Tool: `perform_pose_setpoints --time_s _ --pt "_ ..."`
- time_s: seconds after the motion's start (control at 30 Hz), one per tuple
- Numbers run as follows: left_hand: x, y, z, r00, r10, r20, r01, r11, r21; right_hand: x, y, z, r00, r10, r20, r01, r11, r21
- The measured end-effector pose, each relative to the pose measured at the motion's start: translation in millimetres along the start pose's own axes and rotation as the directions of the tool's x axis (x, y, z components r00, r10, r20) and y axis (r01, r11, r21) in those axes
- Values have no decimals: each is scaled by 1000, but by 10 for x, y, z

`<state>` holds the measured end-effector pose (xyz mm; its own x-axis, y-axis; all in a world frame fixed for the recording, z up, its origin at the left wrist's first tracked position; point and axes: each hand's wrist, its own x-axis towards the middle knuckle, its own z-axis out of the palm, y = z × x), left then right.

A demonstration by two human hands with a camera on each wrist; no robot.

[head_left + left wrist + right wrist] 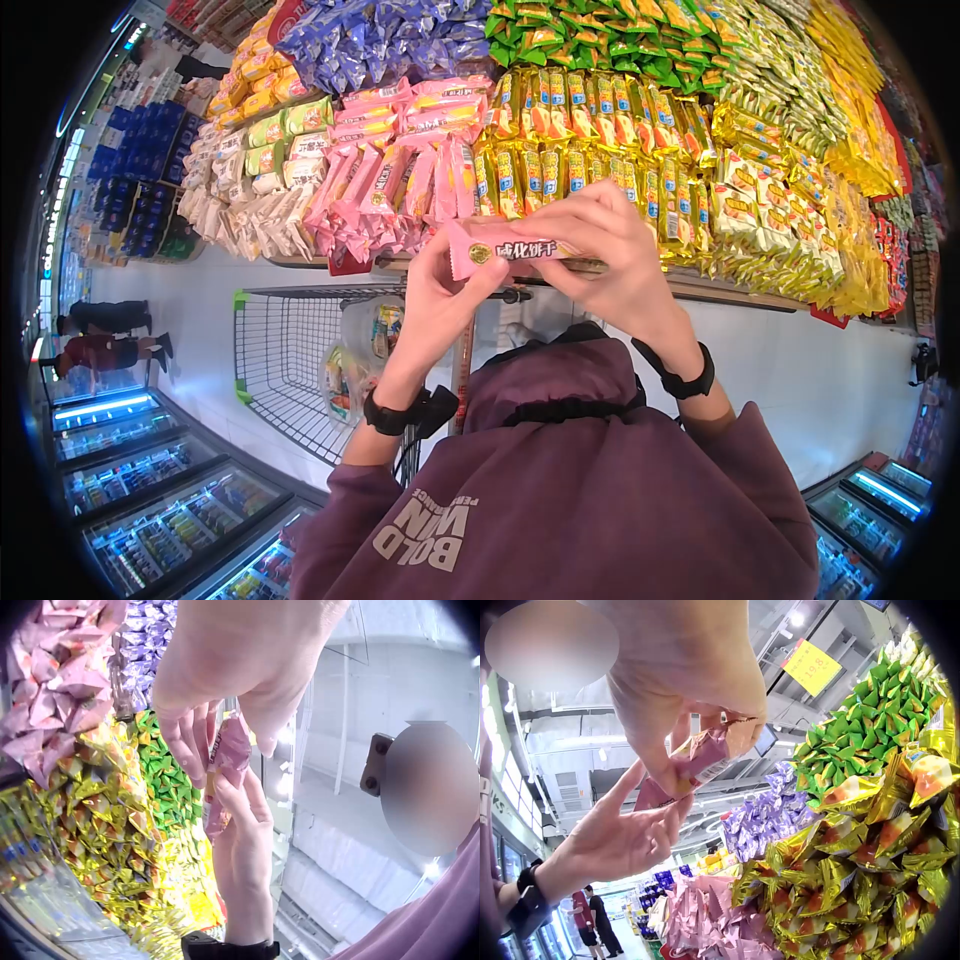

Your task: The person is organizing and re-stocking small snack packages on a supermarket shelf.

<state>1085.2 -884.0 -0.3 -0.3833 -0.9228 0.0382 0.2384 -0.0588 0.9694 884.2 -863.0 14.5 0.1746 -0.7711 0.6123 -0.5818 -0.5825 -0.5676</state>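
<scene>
A pink wrapped snack pack with dark lettering is held level between both hands, above the front edge of the display. The left hand pinches its left end between thumb and fingers. The right hand grips the other end, its fingers over the top and thumb below. In the left wrist view the pack stands upright between the left hand and the right hand. The right wrist view has the pack with the right hand round it and the left hand at its lower end.
Rows of pink packs, yellow packs, green packs and purple packs fill the display. A wire shopping cart holding bagged goods stands below left. Two people are in the aisle at the left, near glass-topped freezers.
</scene>
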Motion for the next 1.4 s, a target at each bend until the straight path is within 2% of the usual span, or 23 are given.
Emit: perform_pose_setpoints --time_s 0.07,0.17,0.27,0.37,0.47,0.57,0.6,0.77,0.87,0.97,1.1,1.17,1.27,1.3,1.37,1.4 --pt "27 4 53 996 21 -82 -21 1000 0 -26 -9 35 999 -27 23 27 1000 -11" --pt "32 -23 -15 995 26 -99 -27 1000 -3 -5 -96 -25 1000 -20 -11 19 997 -74" --pt "8 -8 -68 985 62 -159 -65 998 -10 -47 -81 -68 963 236 -130 -219 967 129" --pt "-17 35 -63 979 82 -184 -105 988 -117 -113 -22 -98 865 485 124 -483 742 465" --pt "-24 85 -114 988 130 -85 -136 988 -72 -144 19 -67 905 408 124 -414 775 478" --pt "26 35 -237 948 312 56 -317 930 187 -145 75 -48 950 303 81 -306 838 453" --pt "29 42 -255 944 321 73 -329 920 214 -144 86 -39 963 264 61 -263 859 440" --pt "26 63 -301 939 317 136 -344 887 308 -141 68 -27 968 249 17 -235 886 400" --pt "34 72 -260 940 323 106 -340 904 259 -159 66 -66 959 280 51 -280 894 349" --pt "-32 152 -183 983 181 -22 -173 964 202 -176 34 -71 942 326 75 -329 863 382" --pt "-28 98 -127 984 164 -66 -154 978 139 -199 -18 -8 896 429 116 -413 706 575" --pt "-36 113 -88 989 126 -74 -120 990 72 -230 -2 28 899 424 106 -401 702 589" --pt "-27 85 -110 994 82 -78 -72 989 126 -183 -40 51 919 392 41 -323 688 650" --pt "-34 110 -91 996 21 -82 -15 997 76 -166 -53 53 926 378 11 -285 680 675" --pt "-48 181 -35 992 -100 -81 98 995 -24 -193 -28 10 922 383 61 -331 692 641" --pt "-45 155 -52 998 -1 -63 6 997 72 -211 -11 -15 918 388 87 -354 698 623"
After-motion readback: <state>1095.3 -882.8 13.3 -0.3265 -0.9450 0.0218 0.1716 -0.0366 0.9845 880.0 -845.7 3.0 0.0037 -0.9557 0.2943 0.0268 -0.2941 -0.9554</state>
